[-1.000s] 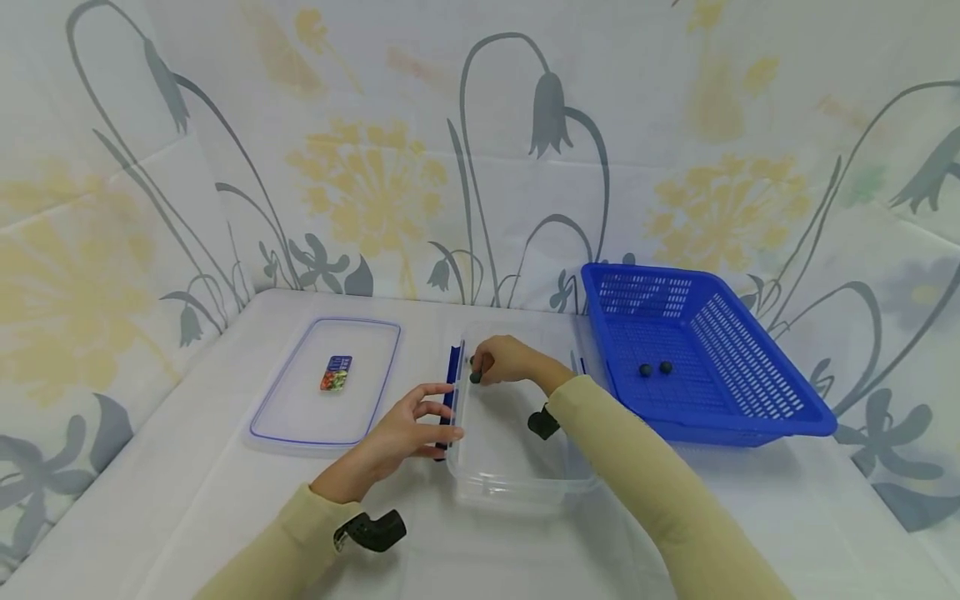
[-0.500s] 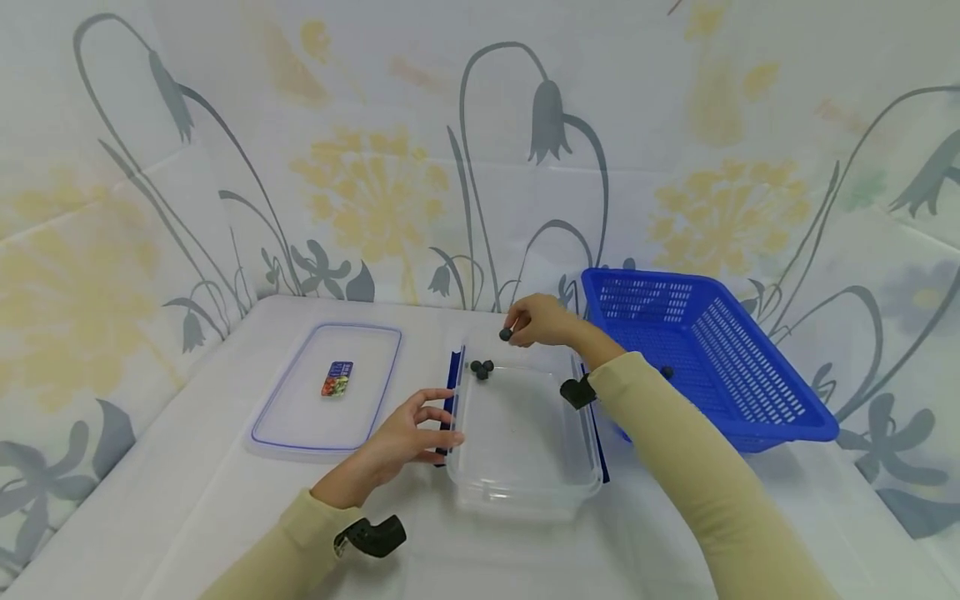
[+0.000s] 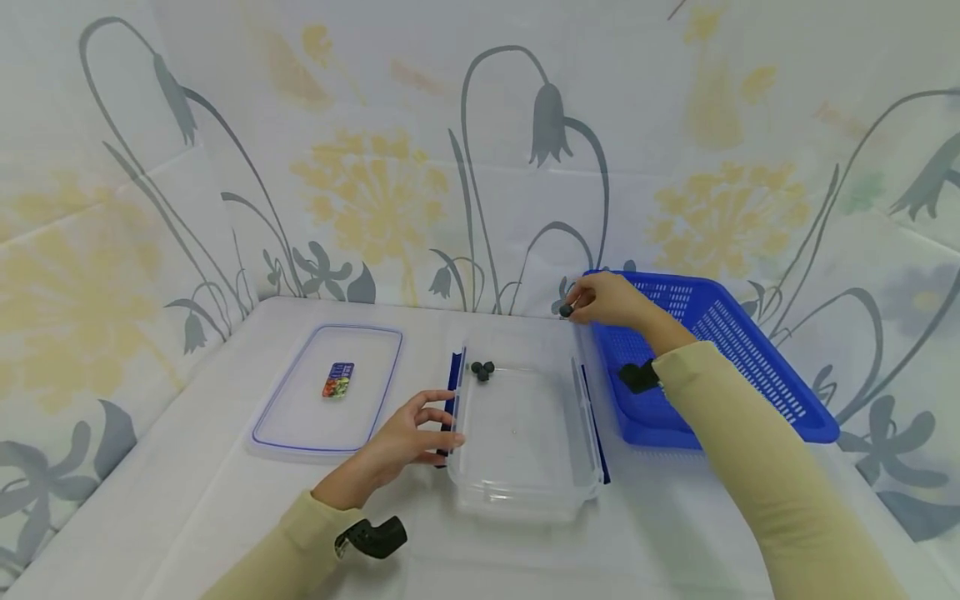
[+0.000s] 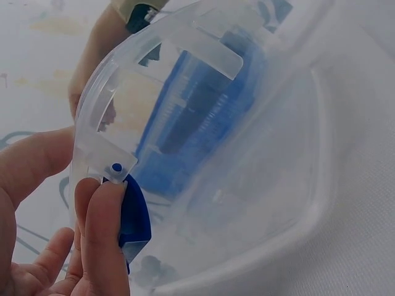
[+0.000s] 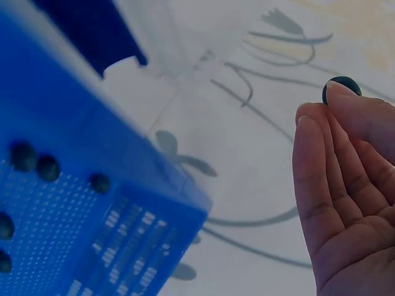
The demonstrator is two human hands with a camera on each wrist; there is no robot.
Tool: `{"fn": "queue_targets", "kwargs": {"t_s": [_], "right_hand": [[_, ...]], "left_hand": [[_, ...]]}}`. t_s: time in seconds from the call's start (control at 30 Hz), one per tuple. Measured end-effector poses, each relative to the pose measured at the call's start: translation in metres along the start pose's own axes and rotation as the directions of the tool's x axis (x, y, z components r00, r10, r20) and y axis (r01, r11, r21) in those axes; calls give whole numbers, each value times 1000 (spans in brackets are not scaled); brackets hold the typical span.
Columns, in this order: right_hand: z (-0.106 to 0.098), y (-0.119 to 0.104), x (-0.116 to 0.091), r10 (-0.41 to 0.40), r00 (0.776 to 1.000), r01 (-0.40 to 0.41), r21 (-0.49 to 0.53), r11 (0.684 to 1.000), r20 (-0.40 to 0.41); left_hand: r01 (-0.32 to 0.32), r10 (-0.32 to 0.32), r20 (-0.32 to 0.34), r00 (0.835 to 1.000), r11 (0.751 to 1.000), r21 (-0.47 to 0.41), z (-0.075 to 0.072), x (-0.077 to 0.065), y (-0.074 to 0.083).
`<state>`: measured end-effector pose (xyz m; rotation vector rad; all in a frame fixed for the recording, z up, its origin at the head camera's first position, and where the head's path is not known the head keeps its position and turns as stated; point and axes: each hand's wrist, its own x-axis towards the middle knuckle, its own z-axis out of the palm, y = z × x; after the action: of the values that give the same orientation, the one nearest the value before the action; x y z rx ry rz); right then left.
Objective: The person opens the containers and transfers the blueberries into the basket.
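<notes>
My right hand (image 3: 611, 302) pinches a small dark ball (image 3: 566, 310) between thumb and fingertips, at the back left corner of the blue basket (image 3: 660, 429). The right wrist view shows that ball (image 5: 343, 88) beside the basket's wall. Several dark balls (image 5: 48, 168) lie on the basket's perforated floor. A clear plastic container (image 3: 525, 425) stands in the middle, and 3 dark balls (image 3: 482, 372) sit together in its far left corner. My left hand (image 3: 408, 433) grips the container's left side, thumb at the rim and fingers on a blue latch (image 4: 136, 213).
A clear lid (image 3: 300, 421) with a blue seal and a colourful label (image 3: 338, 380) lies flat on the left of the white table (image 3: 225, 517). Another blue latch (image 3: 596, 429) hangs along the container's right side. A flower-printed cloth (image 3: 375, 208) rises behind the table.
My right hand has lifted the ball from the container's far left area and carried it right to the basket's edge. My left hand stays on the container.
</notes>
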<state>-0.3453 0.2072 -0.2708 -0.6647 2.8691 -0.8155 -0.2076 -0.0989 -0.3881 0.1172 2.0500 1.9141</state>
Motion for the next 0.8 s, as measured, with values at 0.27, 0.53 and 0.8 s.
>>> {"fn": "queue_targets", "kwargs": {"t_s": [0.27, 0.53, 0.8], "right_hand": [[-18, 39, -29, 63, 998, -64, -13, 998, -23], [-31, 81, -54, 113, 992, -116, -49, 992, -61], [-33, 118, -70, 173, 984, -175, -37, 984, -44]], "left_hand": [[4, -4, -6, 1000, 1000, 2, 0, 0, 0], [4, -4, -1, 1000, 1000, 0, 0, 0, 0], [4, -4, -8, 1000, 1000, -3, -1, 1, -2]]}}
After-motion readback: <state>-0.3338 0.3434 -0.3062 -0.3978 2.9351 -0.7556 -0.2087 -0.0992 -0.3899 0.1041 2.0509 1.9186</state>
